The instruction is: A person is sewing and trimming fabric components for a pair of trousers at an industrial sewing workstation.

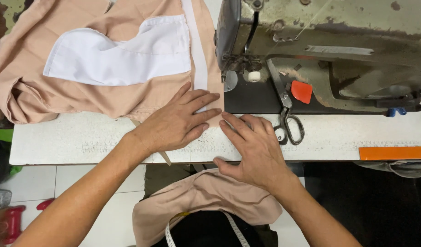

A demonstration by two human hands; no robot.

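The peach cloth (128, 98) lies spread over the white table (59, 142), most of it to the left and far side, with a white pocket piece (123, 55) sewn flat on top and a white strip (199, 59) running away from the person along the cloth's right edge; that edge and strip give the long axis, near to far, pointing at the foot of the sewing machine (320, 50) just to the right. The left hand (176, 121) rests flat and open on the cloth, fingers spread toward the right, grasping nothing; the right hand (254, 146) lies flat too, fingertips touching the near end of the same edge, thumb by the table's front, also unclenched. Both hands meet at that edge; the left sits nearer the needle. Scissors (286, 114) and an orange chalk piece (302, 91) lie just right of the hands; more cloth hangs off the table into the lap.
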